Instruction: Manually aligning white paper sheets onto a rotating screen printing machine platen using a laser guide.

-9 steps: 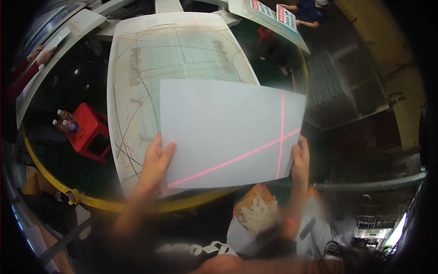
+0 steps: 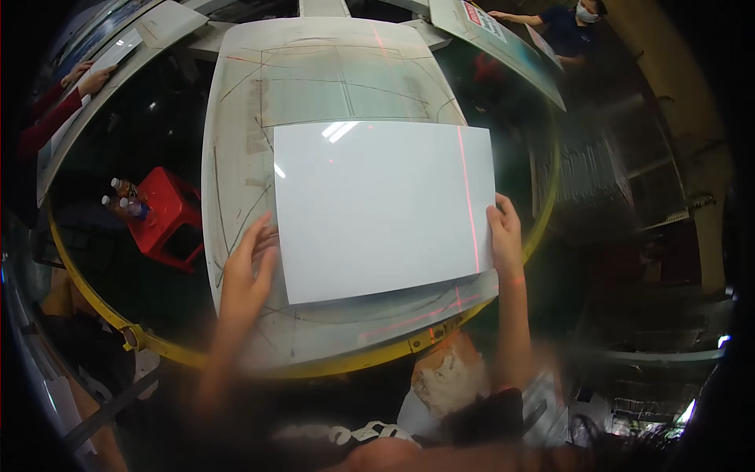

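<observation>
A white glossy flat sheet (image 2: 377,212) is over a pale, worn board (image 2: 236,86) marked with dark drawn lines. My right hand (image 2: 506,236) grips the sheet's right edge, thumb at the rim and fingers around the side. Beside the left edge is my left hand (image 2: 250,271), its thumb and fingers apart and not closed on the sheet; whether a fingertip touches the edge I cannot tell. One red light line (image 2: 468,197) runs down the sheet's right part. Fainter red lines fall on the board below its lower edge.
A yellow ring rail (image 2: 330,366) curves around the board. At left stands a red stool (image 2: 165,216) with several bottles (image 2: 130,200). Another person's hands (image 2: 90,79) are at a far-left board; a masked person (image 2: 570,31) is at upper right. An open bag (image 2: 448,377) sits near me.
The sheet has levelled out and shifted slightly up and left. My left thumb has come off it. The slanting red line has left the sheet and now shows on the board below.
</observation>
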The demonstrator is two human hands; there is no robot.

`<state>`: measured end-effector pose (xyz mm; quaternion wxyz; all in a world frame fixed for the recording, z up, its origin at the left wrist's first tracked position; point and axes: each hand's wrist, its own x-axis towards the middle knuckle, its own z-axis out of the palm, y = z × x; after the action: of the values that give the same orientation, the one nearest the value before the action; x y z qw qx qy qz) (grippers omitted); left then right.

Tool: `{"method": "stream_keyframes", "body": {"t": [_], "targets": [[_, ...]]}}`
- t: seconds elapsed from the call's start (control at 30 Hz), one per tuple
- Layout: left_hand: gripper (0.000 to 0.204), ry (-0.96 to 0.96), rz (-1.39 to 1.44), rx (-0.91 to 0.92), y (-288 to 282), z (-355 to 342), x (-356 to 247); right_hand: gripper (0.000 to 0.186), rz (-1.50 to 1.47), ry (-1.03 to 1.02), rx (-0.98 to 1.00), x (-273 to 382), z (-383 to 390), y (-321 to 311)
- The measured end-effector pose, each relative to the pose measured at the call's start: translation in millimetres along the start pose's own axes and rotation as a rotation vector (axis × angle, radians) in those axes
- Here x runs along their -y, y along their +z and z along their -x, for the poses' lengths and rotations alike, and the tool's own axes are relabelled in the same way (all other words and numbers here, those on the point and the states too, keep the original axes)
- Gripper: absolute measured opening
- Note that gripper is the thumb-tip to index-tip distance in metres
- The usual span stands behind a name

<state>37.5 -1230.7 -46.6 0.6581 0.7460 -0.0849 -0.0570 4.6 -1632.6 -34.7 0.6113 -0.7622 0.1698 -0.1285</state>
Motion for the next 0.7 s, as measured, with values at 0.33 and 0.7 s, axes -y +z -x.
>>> {"method": "stream_keyframes", "body": {"t": [0.33, 0.7], "targets": [[0.018, 0.31, -0.73, -0.07, -4.8, 28.5, 13.2, 0.032, 0.067, 0.044, 0.081, -20.2, -50.7, 30.1], [0.022, 0.229, -0.746, -0.037, 3.1, 32.7, 13.2, 0.031, 0.115, 0.087, 0.096, -19.3, -55.9, 37.9]]}}
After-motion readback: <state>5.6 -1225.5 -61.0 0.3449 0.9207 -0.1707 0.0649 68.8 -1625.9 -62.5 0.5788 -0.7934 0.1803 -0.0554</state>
